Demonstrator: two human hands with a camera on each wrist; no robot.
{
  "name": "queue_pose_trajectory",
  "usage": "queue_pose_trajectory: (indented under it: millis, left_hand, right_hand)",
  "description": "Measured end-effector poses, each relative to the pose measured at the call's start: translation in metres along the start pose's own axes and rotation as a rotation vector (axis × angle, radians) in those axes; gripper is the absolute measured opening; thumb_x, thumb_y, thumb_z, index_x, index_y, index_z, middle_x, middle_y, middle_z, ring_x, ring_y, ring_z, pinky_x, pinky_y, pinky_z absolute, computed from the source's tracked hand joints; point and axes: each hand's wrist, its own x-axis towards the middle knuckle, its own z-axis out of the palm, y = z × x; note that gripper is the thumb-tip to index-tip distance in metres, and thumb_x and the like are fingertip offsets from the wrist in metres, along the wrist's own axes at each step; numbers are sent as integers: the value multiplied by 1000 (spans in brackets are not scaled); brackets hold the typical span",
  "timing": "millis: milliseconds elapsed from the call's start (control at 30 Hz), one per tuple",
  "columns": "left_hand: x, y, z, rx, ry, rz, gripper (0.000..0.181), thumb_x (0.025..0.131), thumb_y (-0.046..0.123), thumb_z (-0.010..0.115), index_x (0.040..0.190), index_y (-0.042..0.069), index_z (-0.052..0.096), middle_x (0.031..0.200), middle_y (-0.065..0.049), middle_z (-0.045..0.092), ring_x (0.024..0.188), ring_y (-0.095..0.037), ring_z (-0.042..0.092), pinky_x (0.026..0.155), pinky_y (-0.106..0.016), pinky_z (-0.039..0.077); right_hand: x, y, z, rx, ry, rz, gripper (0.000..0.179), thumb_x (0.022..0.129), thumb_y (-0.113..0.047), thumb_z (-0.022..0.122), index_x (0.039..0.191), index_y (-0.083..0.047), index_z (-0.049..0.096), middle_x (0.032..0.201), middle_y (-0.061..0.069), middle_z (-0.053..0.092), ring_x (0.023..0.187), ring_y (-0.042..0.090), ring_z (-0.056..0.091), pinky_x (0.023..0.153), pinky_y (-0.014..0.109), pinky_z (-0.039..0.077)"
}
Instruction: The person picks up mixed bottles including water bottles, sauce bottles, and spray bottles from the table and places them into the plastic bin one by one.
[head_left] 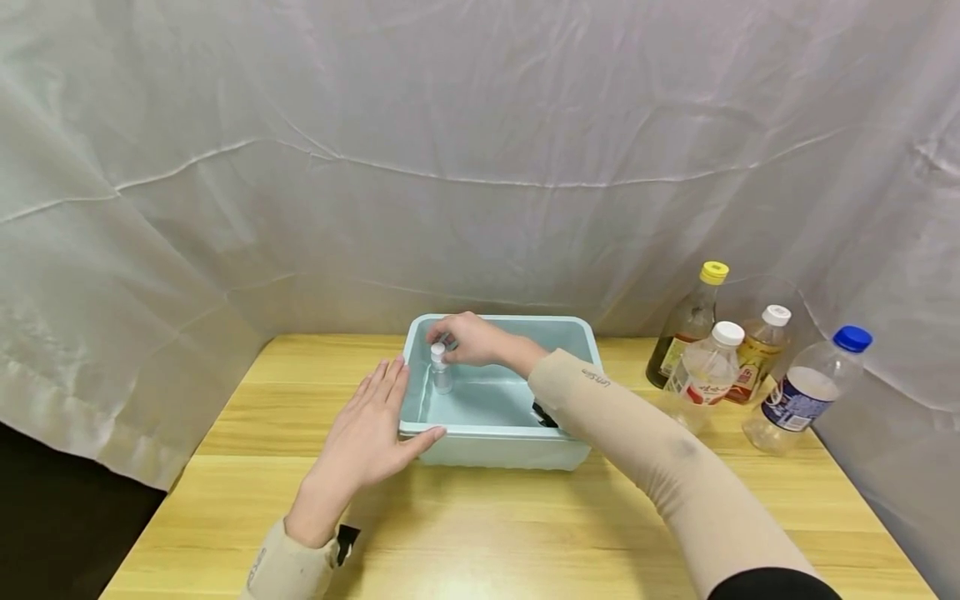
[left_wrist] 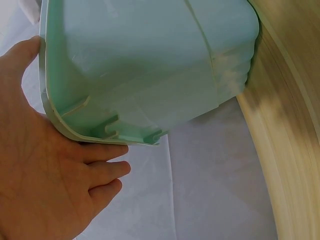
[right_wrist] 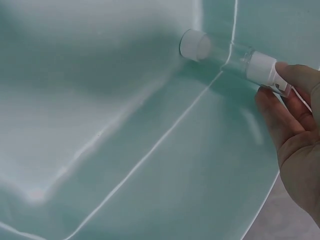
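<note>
— Right hand [head_left: 476, 340] in action, thumb and fingers pinched on the small clear bottle's [head_left: 442, 380] top!
— And where's that bottle?
— Inside the pale-blue bin [head_left: 495, 432], over on the left!
— Left hand [head_left: 363, 437]?
— Fingers straight, touching the bin's left rim, and the blue-capped bottle [head_left: 798, 404] stands well right!

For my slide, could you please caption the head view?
Right hand pinches a small bottle inside a bin, left hand touches the bin's rim; four bottles stand at right.
</note>
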Motion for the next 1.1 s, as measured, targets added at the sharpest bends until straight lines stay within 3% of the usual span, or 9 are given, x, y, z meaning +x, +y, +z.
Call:
queue_pose_trajectory:
  millis: [300, 667, 900, 1100]
  left_hand:
    - [1, -2, 2, 2, 6, 10, 110, 94, 79, 49, 161, -5, 27, 169, -21, 23, 157, -41, 22, 126, -55, 24]
    - [-1, -9, 4, -4, 31, 10, 106, 94, 76, 53, 159, -7, 33, 167, -24, 29, 155, -42, 26, 125, -55, 27]
    - [-2, -14, 6, -6, 23, -8, 110, 93, 78, 52, 160, -6, 31, 168, -23, 27, 156, -41, 23, 126, -56, 26]
    - [0, -17, 4, -1, 14, -18, 111, 92, 80, 50, 161, -5, 29, 170, -21, 24, 157, -40, 22, 126, -55, 24]
  right_hand:
    - [-4, 1, -6, 34, -14, 6, 46, 97, -7, 73, 141, -5, 63, 141, 10, 65, 124, 28, 66, 103, 33, 55]
    - [-16, -11, -32, 26, 71, -29, 47, 99, -17, 73, 143, -6, 61, 142, 9, 64, 125, 28, 66, 98, 32, 58]
    - [-39, -23, -60, 42, 190, -90, 45, 99, -18, 72, 141, -6, 63, 140, 11, 65, 122, 28, 66, 98, 39, 59]
    - [-68, -24, -84, 60, 326, -86, 46, 98, -19, 75, 141, -8, 63, 140, 8, 64, 125, 25, 63, 101, 41, 57]
